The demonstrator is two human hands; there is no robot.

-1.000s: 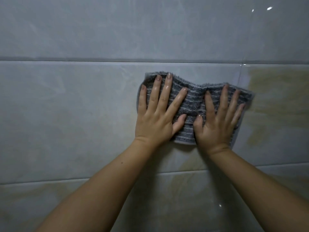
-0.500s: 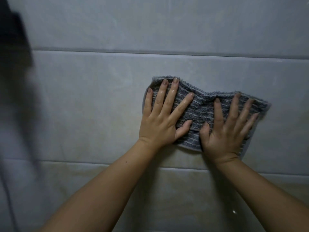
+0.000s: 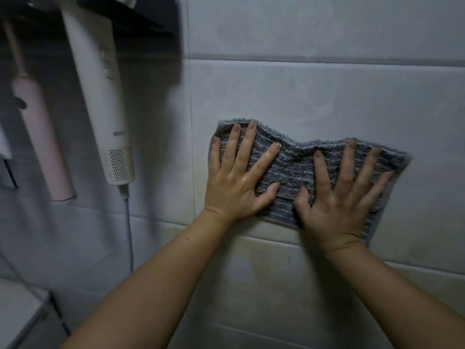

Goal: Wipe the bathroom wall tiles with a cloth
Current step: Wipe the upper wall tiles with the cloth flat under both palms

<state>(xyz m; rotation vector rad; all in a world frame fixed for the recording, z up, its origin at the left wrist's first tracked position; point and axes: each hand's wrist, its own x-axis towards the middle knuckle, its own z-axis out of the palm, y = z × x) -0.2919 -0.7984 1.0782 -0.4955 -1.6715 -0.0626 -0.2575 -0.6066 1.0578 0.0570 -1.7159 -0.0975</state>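
A grey striped cloth (image 3: pixel 295 167) lies flat against the pale wall tiles (image 3: pixel 327 96), folded over along its lower part. My left hand (image 3: pixel 236 182) presses on the cloth's left half with fingers straight and spread. My right hand (image 3: pixel 339 197) presses on the right half the same way, its thumb close to the left thumb. Both palms cover the cloth's lower edge. A grout line runs just below the hands.
A white hair dryer (image 3: pixel 100 96) hangs at the left under a dark shelf (image 3: pixel 141 18), its cord (image 3: pixel 129 235) trailing down. A pink electric toothbrush (image 3: pixel 37 137) hangs further left. A white surface edge (image 3: pixel 22 313) shows at the bottom left.
Both hands and the cloth have slid leftwards along the tiles. The view has followed, bringing the shelf, hair dryer and toothbrush into sight at the left.
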